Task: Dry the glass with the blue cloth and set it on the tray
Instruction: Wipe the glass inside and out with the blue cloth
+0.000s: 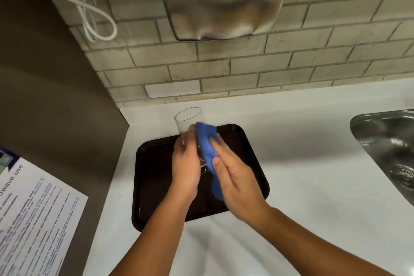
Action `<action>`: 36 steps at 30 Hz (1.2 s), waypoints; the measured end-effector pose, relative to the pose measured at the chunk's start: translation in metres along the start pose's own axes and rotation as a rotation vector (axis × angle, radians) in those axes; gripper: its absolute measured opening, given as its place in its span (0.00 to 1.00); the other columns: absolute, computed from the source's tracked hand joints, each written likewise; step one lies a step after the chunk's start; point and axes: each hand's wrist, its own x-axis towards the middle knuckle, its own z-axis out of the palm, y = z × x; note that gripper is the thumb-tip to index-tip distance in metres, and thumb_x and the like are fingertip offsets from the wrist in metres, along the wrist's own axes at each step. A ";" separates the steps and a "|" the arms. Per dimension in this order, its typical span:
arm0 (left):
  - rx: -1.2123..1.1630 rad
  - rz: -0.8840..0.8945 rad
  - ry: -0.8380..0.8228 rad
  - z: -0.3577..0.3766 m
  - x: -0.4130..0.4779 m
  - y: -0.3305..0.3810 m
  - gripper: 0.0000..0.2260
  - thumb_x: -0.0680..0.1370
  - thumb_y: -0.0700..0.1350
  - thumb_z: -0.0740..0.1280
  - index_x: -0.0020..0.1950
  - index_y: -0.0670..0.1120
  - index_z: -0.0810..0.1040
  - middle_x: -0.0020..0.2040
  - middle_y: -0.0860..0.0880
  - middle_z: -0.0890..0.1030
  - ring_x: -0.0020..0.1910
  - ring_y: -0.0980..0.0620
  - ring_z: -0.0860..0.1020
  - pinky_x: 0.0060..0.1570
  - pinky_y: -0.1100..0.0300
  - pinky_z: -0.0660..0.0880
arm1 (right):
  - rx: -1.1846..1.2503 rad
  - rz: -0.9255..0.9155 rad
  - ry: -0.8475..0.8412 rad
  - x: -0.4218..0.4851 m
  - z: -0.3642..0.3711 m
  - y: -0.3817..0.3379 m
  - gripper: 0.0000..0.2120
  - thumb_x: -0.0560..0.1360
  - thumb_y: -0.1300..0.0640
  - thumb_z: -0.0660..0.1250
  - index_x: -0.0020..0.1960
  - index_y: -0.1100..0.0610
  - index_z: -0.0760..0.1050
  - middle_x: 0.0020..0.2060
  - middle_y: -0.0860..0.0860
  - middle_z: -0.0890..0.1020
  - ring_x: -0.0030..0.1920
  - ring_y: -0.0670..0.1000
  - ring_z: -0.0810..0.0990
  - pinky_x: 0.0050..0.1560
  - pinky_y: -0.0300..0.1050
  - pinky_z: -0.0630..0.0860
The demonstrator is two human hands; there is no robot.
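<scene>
Glass (188, 122) tilted above black tray (156, 177) | left hand (186, 163) grips glass | right hand (233, 177) presses blue cloth (207, 141) against its side

Shared kitchenette: sink (389, 148), wall hand dryer (224, 0).

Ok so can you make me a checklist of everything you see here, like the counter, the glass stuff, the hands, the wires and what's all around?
Surface: white counter, bare beside the tray.
Job's things: clear glass held tilted above the black tray; blue cloth pressed on its side.
Clutter: printed sheet on the left.
Grippers: left hand grips the glass; right hand holds the cloth against it.
Cables: white cable looped on the wall.
Surroundings: tiled wall, metal hand dryer, steel sink at right.
</scene>
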 end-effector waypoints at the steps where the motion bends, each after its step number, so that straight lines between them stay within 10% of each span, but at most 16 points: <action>1: -0.030 -0.055 0.020 -0.001 0.002 0.002 0.13 0.88 0.58 0.65 0.59 0.52 0.83 0.54 0.47 0.91 0.49 0.52 0.89 0.48 0.61 0.83 | -0.036 -0.048 -0.037 -0.005 0.001 0.004 0.23 0.91 0.53 0.56 0.85 0.45 0.63 0.85 0.43 0.65 0.84 0.39 0.62 0.82 0.36 0.61; 6: -0.087 -0.033 0.059 -0.001 -0.006 0.000 0.21 0.84 0.65 0.68 0.68 0.52 0.83 0.56 0.47 0.92 0.52 0.49 0.92 0.49 0.56 0.86 | 0.136 0.070 0.005 0.004 -0.006 -0.003 0.20 0.91 0.58 0.56 0.78 0.40 0.71 0.72 0.41 0.81 0.75 0.42 0.78 0.73 0.34 0.73; 11: -0.047 -0.110 0.053 0.003 0.003 0.000 0.15 0.89 0.59 0.62 0.57 0.50 0.82 0.49 0.44 0.88 0.51 0.48 0.88 0.47 0.60 0.80 | -0.089 -0.102 -0.055 0.003 -0.004 0.002 0.22 0.91 0.55 0.55 0.84 0.53 0.65 0.84 0.47 0.67 0.84 0.41 0.62 0.83 0.38 0.60; 16: -0.046 -0.013 0.090 0.002 -0.007 0.002 0.36 0.75 0.74 0.70 0.74 0.50 0.77 0.57 0.47 0.91 0.49 0.54 0.92 0.45 0.59 0.87 | 0.238 0.134 0.037 0.016 -0.008 0.003 0.18 0.90 0.52 0.57 0.72 0.35 0.77 0.64 0.43 0.87 0.66 0.48 0.85 0.67 0.39 0.80; 20: 0.027 0.004 0.062 0.000 -0.003 0.002 0.25 0.84 0.64 0.67 0.73 0.48 0.73 0.54 0.47 0.89 0.43 0.62 0.90 0.32 0.69 0.82 | 0.143 0.057 -0.011 0.015 -0.008 0.006 0.21 0.90 0.50 0.57 0.82 0.44 0.68 0.76 0.37 0.77 0.77 0.39 0.75 0.74 0.34 0.71; 24: 0.117 0.036 -0.036 0.004 -0.004 0.009 0.19 0.85 0.62 0.67 0.67 0.49 0.76 0.56 0.48 0.88 0.45 0.61 0.90 0.36 0.69 0.81 | 0.221 0.213 0.059 0.033 -0.010 0.010 0.18 0.91 0.58 0.56 0.73 0.44 0.78 0.58 0.44 0.89 0.61 0.45 0.87 0.63 0.44 0.82; 29: 0.149 0.014 -0.085 0.012 -0.005 0.016 0.11 0.88 0.61 0.62 0.60 0.56 0.78 0.56 0.51 0.86 0.41 0.71 0.86 0.31 0.76 0.76 | 0.208 0.159 0.057 0.038 -0.009 0.002 0.21 0.91 0.54 0.56 0.82 0.47 0.68 0.76 0.46 0.79 0.73 0.42 0.79 0.74 0.39 0.75; 32: 0.140 -0.007 -0.088 0.018 -0.007 0.019 0.10 0.86 0.61 0.66 0.57 0.57 0.77 0.55 0.49 0.87 0.39 0.69 0.86 0.31 0.74 0.77 | 0.281 0.265 0.099 0.051 -0.013 0.003 0.17 0.91 0.57 0.56 0.76 0.51 0.76 0.61 0.52 0.88 0.60 0.51 0.88 0.67 0.56 0.83; 36: 0.148 0.031 -0.087 0.019 -0.008 0.017 0.12 0.86 0.59 0.68 0.59 0.51 0.79 0.53 0.47 0.89 0.42 0.65 0.88 0.34 0.72 0.79 | 0.239 0.198 0.074 0.047 -0.012 -0.001 0.19 0.91 0.57 0.56 0.78 0.46 0.75 0.61 0.47 0.88 0.62 0.49 0.87 0.64 0.43 0.83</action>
